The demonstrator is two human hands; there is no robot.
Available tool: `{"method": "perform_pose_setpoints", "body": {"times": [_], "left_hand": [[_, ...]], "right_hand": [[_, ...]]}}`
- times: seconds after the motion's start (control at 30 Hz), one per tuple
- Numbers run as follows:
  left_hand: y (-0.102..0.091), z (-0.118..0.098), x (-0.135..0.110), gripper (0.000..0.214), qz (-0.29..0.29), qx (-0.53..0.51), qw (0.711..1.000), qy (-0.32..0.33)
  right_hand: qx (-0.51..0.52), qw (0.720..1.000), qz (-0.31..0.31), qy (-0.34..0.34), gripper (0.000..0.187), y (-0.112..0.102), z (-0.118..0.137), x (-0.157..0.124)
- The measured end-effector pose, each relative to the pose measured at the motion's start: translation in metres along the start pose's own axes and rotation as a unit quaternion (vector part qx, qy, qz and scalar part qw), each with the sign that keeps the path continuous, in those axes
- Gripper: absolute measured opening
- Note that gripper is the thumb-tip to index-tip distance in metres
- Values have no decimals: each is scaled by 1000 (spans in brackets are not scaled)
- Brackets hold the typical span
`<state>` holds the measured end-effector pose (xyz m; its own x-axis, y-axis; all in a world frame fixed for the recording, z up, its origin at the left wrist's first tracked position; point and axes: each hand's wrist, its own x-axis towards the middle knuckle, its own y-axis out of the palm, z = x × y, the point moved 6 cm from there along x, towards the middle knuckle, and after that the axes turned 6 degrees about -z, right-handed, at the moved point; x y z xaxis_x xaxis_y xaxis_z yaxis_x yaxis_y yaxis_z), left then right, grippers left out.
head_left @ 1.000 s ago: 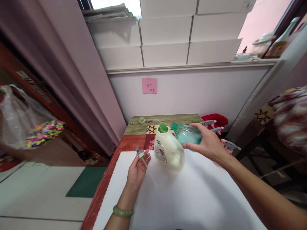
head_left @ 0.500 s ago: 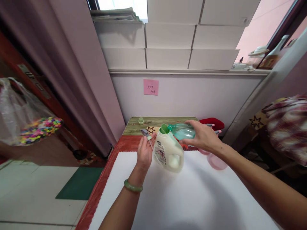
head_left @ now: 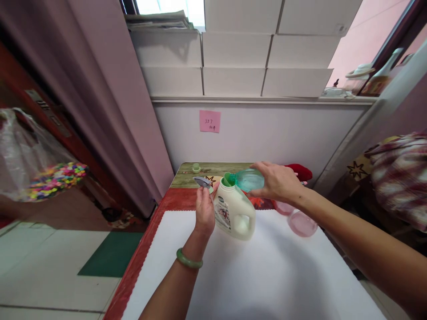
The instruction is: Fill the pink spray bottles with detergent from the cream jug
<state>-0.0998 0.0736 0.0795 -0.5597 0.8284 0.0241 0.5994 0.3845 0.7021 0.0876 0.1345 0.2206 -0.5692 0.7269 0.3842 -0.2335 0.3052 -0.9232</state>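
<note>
Because the translucent green bottle [head_left: 250, 180] is tipped with its neck at the green pouring spout [head_left: 227, 178] of the white detergent jug [head_left: 238, 209], a slip of the right hand [head_left: 277, 181] could send any liquid down the jug's outside onto the white table cover [head_left: 260, 278]. A nudge from the left hand [head_left: 205, 213], close by the jug's left side, might rock it; whether they touch, I cannot tell. The hands are apart: the right clasps the bottle's base end, while the left's fingers hold a gray trigger sprayer head [head_left: 202, 181]. The bottle extends leftward from the right hand, right of the left hand and slightly farther off; the jug stands between both. Pink bottles [head_left: 303, 223] sit to the right, near the right forearm.
</note>
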Motion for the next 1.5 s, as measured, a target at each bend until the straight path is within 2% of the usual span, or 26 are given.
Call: {"method": "perform_pose_setpoints", "body": {"times": [0.3,0.47,0.6,0.73,0.9,1.13,1.5], "left_hand": [[11,0,-27,28,-22,52,998,2],[10,-1,-34,27,-26,71,997,14],[5,-4,-37,34,-37,82,995,37],[1,-8,-43,34,-50,82,995,28],[-1,-13,-48,32,-54,72,996,18],[-8,-14,-49,34,-51,70,996,7],[-10,-13,-49,36,-44,73,996,12]], "right_hand": [[-74,996,30,-49,61,-14,-1,8],[-131,983,35,-125,54,-24,13,13],[-196,955,28,-223,37,-34,33,13],[-251,914,1,-319,16,-40,53,12],[-283,870,-25,-404,11,-43,70,13],[-301,842,-46,-446,11,-46,81,10],[-305,833,-57,-458,8,-48,86,8]]}}
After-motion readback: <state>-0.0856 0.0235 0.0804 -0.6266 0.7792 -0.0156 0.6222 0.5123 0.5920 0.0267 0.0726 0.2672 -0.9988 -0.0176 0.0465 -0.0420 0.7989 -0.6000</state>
